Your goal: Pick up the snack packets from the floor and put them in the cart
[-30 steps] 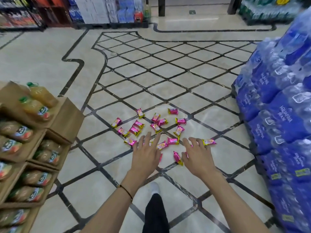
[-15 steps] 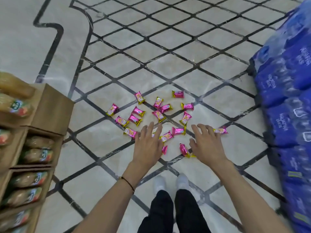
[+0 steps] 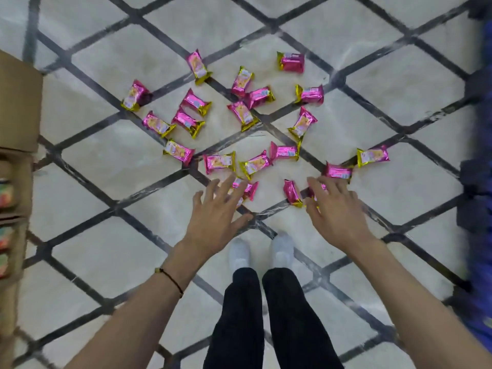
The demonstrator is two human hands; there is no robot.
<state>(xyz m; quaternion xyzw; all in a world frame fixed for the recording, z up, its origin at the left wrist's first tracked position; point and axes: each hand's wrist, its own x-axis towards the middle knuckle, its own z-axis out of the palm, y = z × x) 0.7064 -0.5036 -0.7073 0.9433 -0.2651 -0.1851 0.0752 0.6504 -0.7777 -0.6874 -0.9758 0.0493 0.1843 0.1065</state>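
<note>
Head view: I am looking almost straight down at a pale tiled floor [image 3: 111, 251] with dark diagonal lines.
Snack packets: pink and gold snack packets [image 3: 242, 114] are lying scattered across the middle of the floor, some touching or overlapping, others apart.
Left hand: my left hand [image 3: 217, 214] is reaching out palm down, fingers spread and gripping nothing, with the fingertips hovering over a packet [image 3: 246, 189] at the near edge of the scatter; I cannot tell whether they are touching it.
Right hand: my right hand [image 3: 336, 209] is also reaching palm down with fingers spread, partly covering one packet, with another packet [image 3: 291, 193] lying just left of it.
Wrist: a thin dark bracelet [image 3: 171, 279] is sitting on the left wrist.
Legs: black trousers [image 3: 241, 315] and white shoes [image 3: 239, 253] are showing near the bottom, between my arms.
Left edge: cardboard boxes [image 3: 18, 102] are standing there, blurred.
Right edge: a dark blue stack [image 3: 479, 182] is running along it, too blurred to identify.
</note>
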